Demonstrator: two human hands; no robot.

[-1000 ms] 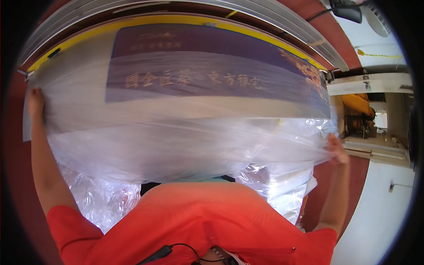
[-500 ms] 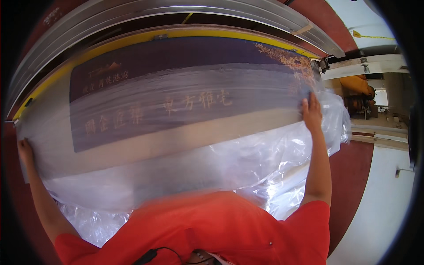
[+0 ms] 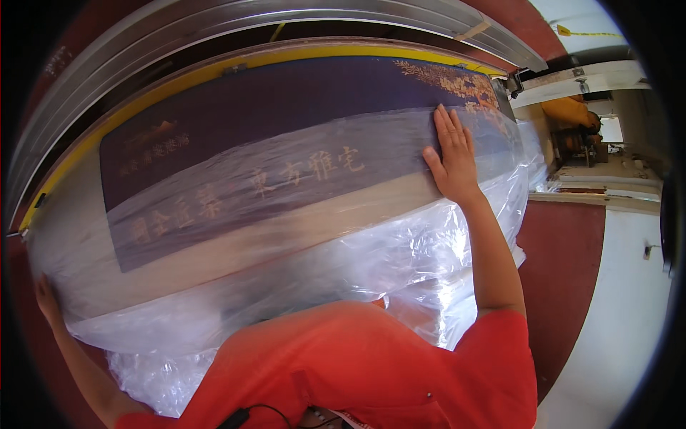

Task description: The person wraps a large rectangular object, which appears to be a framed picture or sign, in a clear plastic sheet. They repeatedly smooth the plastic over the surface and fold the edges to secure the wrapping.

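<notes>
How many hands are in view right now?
2: the left hand, by the left edge of the plastic sheet, and the right hand, spread over the right part of the dark panel.

1 view: left of 2 head-worn fisheye cameras set side by side. Looks down and forward; upright, unmirrored. Red shirt [image 3: 343, 357] closest, just below lens, filling bottom centre of frame. Dark panel [image 3: 286, 93] and clear plastic sheet [image 3: 429, 239] near, seen from above, across middle. Silver rail [image 3: 286, 13] beyond, bending along top edge. Yellow shape [image 3: 568, 112] farther off, small, right of frame. Black rim [image 3: 14, 57] darkens left and right edges.
</notes>
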